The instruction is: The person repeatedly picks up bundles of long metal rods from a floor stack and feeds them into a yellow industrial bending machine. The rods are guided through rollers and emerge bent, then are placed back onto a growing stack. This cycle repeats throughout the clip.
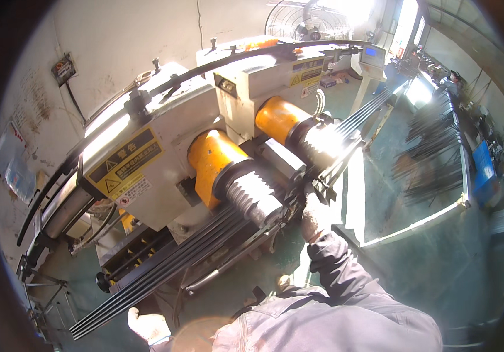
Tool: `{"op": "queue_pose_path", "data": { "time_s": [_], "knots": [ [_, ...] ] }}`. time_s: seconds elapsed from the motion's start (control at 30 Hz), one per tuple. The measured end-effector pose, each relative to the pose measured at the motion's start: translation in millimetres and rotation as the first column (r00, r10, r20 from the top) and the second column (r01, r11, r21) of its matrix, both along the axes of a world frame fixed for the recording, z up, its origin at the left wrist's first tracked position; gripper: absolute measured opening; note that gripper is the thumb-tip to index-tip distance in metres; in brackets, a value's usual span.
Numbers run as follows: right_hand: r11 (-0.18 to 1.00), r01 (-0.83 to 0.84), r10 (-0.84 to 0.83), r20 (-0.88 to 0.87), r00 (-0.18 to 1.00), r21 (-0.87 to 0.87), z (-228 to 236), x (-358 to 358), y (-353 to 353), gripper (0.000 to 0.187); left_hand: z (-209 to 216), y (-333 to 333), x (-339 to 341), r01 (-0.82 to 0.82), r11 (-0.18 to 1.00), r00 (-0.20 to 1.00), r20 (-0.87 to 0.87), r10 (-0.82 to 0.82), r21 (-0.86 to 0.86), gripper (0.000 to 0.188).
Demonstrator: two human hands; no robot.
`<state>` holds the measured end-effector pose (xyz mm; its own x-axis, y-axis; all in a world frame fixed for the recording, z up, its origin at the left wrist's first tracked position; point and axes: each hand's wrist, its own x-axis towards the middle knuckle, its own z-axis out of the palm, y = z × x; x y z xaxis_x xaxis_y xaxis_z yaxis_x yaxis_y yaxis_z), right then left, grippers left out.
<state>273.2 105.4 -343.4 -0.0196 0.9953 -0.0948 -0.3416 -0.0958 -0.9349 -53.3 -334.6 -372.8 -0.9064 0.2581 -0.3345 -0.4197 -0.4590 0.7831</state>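
Note:
Several long dark metal rods (pixel 164 273) lie side by side across the front of a large pale machine (pixel 175 152). They pass beneath two orange cylinders (pixel 216 161) with thick ribbed metal ends. My right hand (pixel 313 218), in a pale work glove, reaches up to the metal guide parts (pixel 324 190) below the right-hand cylinder. Its fingertips are hidden against those parts, so its grip does not show. My left hand (pixel 148 326), also gloved, is low at the left, just apart from the near ends of the rods. Glare blurs its fingers; no held object shows.
A dark curved hose (pixel 205 69) runs along the machine's top. Behind stand a fan (pixel 307 26) and a small control box with a blue screen (pixel 372 56). At right, a pale floor frame (pixel 416 226) borders a heap of dark rods (pixel 430 152).

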Motion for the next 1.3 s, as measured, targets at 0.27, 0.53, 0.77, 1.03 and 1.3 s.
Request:
{"op": "queue_pose_path", "data": {
  "time_s": [0.27,0.53,0.77,1.03,1.3],
  "knots": [
    [0.699,-0.420,-0.272,0.759,0.592,0.578,-58.4,-6.6,69.2,0.023,25.0,32.4,7.2,-0.075,0.991,0.890,-0.441,0.115,0.106,0.044],
    [0.835,-0.427,0.134,0.625,0.769,0.346,-47.1,-14.4,81.7,0.023,216.2,66.9,16.9,-0.143,0.990,0.836,-0.537,0.114,-0.012,0.049],
    [0.972,-0.211,0.203,0.086,0.975,0.099,15.9,-12.7,90.8,0.028,294.6,162.6,24.1,-0.282,0.959,0.742,-0.627,0.237,0.028,0.043],
    [0.889,-0.230,0.237,0.031,0.971,0.396,12.3,-8.2,104.3,0.034,360.2,230.2,48.5,-0.041,0.995,0.583,-0.811,-0.052,-0.093,0.041],
    [0.853,-0.393,0.253,0.386,0.887,0.344,6.5,6.2,115.7,0.045,360.0,312.7,14.8,-0.568,0.681,0.086,-0.857,-0.509,-0.462,0.041]
  ]
}}
